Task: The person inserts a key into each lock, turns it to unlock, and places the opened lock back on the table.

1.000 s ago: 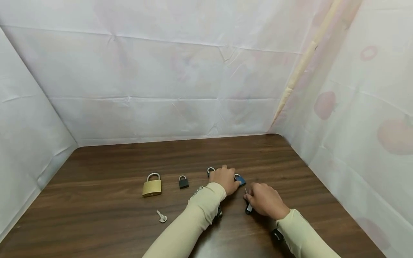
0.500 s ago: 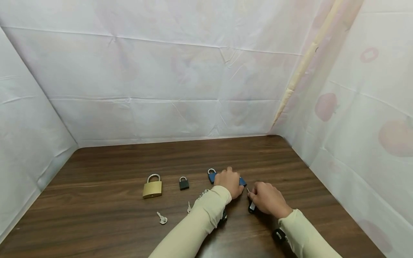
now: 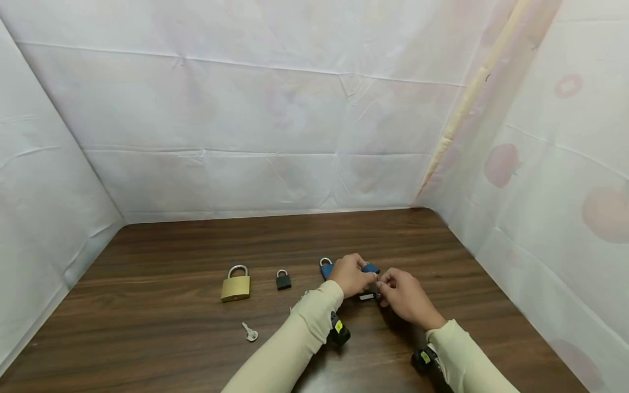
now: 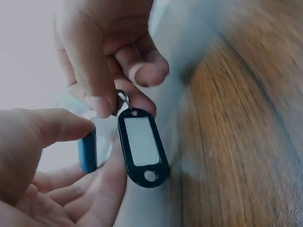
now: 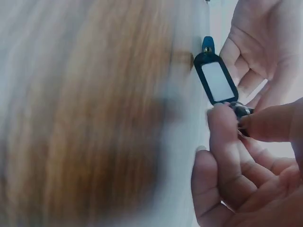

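Observation:
In the head view my left hand (image 3: 351, 277) and right hand (image 3: 405, 297) meet right of the table's middle. The left thumb and fingers pinch a blue padlock (image 4: 87, 151). Between my right thumb and forefinger is the dark head of a key (image 5: 242, 113), its blade hidden by the hands. From its ring hangs a black key tag (image 4: 142, 144) with a white label, between the two hands. A second blue padlock (image 3: 326, 269) lies just left of the left hand, partly covered by it.
Further left on the wooden table (image 3: 172, 256) are a small black padlock (image 3: 283, 281), a large brass padlock (image 3: 236, 287) and a loose silver key (image 3: 250, 333). White sheeting (image 3: 245, 109) closes in the back and sides.
My hands have come together, the right bringing the key up to the blue padlock in the left. The tag has swung leftward. A silver key beside the left sleeve is now hidden.

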`<action>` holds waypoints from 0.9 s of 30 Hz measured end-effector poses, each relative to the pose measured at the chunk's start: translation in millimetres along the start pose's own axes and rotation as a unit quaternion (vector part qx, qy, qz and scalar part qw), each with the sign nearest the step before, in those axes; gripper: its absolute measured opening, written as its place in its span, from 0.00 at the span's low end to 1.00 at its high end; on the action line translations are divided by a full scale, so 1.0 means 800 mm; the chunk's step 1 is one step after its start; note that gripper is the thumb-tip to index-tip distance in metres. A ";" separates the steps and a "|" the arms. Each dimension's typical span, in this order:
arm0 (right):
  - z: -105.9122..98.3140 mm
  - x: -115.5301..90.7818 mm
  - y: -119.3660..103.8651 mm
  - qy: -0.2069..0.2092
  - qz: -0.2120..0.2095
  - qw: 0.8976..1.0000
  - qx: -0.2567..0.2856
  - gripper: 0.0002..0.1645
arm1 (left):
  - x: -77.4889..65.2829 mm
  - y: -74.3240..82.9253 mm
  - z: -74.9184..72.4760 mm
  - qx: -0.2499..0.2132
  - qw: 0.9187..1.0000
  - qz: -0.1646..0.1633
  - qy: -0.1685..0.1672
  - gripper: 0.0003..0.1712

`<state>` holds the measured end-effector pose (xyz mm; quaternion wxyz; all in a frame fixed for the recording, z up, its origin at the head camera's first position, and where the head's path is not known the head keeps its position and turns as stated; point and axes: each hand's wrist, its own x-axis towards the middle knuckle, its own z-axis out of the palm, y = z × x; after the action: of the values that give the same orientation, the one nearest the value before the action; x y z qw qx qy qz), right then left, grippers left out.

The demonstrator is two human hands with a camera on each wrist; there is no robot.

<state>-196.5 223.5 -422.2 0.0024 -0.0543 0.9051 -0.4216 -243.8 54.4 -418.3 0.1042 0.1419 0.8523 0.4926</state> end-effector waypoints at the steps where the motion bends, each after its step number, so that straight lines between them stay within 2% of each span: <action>1: 0.000 0.001 0.000 0.003 -0.003 1.000 0.005 0.04 | 0.000 -0.001 -0.001 -0.021 1.000 -0.004 -0.004 0.15; 5: 0.002 0.002 0.001 0.013 -0.014 1.000 0.009 0.05 | 0.002 -0.005 -0.002 -0.087 0.996 0.001 -0.004 0.14; 7: 0.003 0.003 0.001 0.014 -0.013 1.000 0.014 0.06 | 0.003 -0.008 -0.001 -0.129 0.992 0.006 -0.001 0.14; 13: 0.003 0.002 -0.005 0.020 0.004 0.998 0.065 0.08 | 0.006 -0.013 0.002 -0.254 0.967 0.006 0.012 0.13; 16: 0.004 0.003 -0.008 0.028 0.006 0.997 0.070 0.08 | 0.006 -0.013 0.002 -0.280 0.959 0.005 0.038 0.10; 21: 0.004 0.007 -0.012 0.047 0.001 0.997 0.066 0.08 | 0.009 -0.014 0.003 -0.296 0.952 0.005 0.075 0.09; 27: 0.005 0.000 -0.009 0.068 0.008 0.994 0.079 0.09 | 0.007 -0.016 0.006 -0.337 0.939 -0.013 0.069 0.09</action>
<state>-195.7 215.6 -419.1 -0.0513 -0.0178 0.8673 -0.4949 -249.2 54.4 -432.1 0.0932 0.0527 0.6436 0.7578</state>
